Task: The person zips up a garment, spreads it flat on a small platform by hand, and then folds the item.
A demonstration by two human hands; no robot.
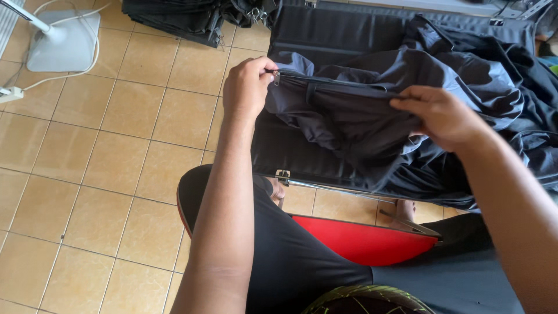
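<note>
A dark navy garment (354, 110) with a zipper along its top edge hangs stretched between my hands above a low black board (325, 32). My left hand (247, 87) pinches the garment's left end, right at the small metal zipper pull (276, 76). My right hand (442, 116) grips the same edge farther right, fingers folded over the fabric. More of the dark cloth spills off to the right (511, 116).
Beige floor tiles (116, 145) spread to the left. A white fan base (61, 38) with a cord stands at the top left. A pile of dark fabric (180, 17) lies at the top. My legs in dark shorts rest on a red seat (360, 238).
</note>
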